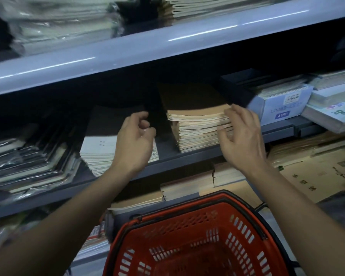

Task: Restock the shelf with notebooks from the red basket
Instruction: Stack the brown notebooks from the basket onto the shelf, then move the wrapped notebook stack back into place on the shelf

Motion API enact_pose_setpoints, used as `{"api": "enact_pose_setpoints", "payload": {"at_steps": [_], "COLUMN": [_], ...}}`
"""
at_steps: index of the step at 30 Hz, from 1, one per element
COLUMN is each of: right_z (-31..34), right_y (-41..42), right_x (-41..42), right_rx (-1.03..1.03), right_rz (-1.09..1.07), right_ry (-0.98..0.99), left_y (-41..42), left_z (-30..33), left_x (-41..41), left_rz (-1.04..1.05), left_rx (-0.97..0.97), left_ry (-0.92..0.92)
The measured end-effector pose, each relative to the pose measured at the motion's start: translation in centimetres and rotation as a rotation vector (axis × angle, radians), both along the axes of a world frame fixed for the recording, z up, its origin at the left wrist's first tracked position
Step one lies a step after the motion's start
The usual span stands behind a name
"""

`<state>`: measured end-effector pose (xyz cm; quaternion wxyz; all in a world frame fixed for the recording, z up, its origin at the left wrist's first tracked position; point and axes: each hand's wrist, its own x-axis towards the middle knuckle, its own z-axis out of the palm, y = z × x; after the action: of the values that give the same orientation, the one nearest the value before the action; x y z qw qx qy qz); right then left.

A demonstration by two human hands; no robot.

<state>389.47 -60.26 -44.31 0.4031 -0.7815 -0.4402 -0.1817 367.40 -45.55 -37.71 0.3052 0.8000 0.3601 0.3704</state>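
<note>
I see both arms reaching up to the middle shelf [187, 156], a dark grey ledge under a pale blue-grey shelf edge [147, 46]. My right hand [241, 134] is against the right end of the stack of kraft-brown notebooks [197, 124]: its fingertips touch the top few covers and the thumb lies against the page edges lower down. The fingers look fairly straight and spread, touching rather than wrapped round anything. The top notebooks sit slightly skewed over the ones beneath.

My left hand [135, 140] hovers just left of that stack, apart from it, fingers loosely curled with nothing in them. It is in front of a stack of white notebooks [98, 154], which stands beside the brown one on the same shelf.

The red basket [199, 236] sits low between my forearms, below the shelf, its slotted walls showing; I cannot make out any notebooks in the part I see.

To the right on the shelf stands a pale blue box [283, 106] with a printed label. Plastic-wrapped stacks [28, 162] lie at the far left, and more brown notebooks [187, 186] rest on the shelf below.
</note>
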Motion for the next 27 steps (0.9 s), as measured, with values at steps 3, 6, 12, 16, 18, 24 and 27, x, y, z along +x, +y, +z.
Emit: {"api": "enact_pose_setpoints", "payload": {"at_steps": [3, 6, 12, 16, 18, 24, 27], "right_z": [-0.4, -0.9, -1.5, -2.4, -2.8, -3.7, -3.8], "right_y": [-1.7, -3.2, -5.2, -6.2, -6.6, -7.2, -6.9], "right_x": [-1.7, -3.5, -7.0, -8.9, -9.9, -12.9, -15.2], "right_rx": [-0.049, -0.112, -0.199, -0.271, -0.290, -0.351, -0.386], "right_rz": [0.044, 0.088, 0.202, 0.282, 0.302, 0.365, 0.398], "right_ry": [-0.028, -0.034, -0.045, -0.072, -0.073, -0.087, -0.062], "left_y": [-1.6, -3.1, -5.6, -6.6, -6.7, -5.8, -4.7], "left_z": [-0.7, -1.0, -1.3, -2.0, -2.3, -2.6, -2.7], "left_x": [-2.7, -4.8, -9.4, -13.2, -15.1, -21.0, -23.5], "left_rz": [-0.012, -0.028, -0.023, 0.027, 0.062, 0.167, 0.222], "left_rx": [0.110, 0.148, 0.138, 0.122, 0.108, 0.021, -0.023], "left_ry": [0.076, 0.139, 0.208, 0.197, 0.183, 0.123, 0.063]}}
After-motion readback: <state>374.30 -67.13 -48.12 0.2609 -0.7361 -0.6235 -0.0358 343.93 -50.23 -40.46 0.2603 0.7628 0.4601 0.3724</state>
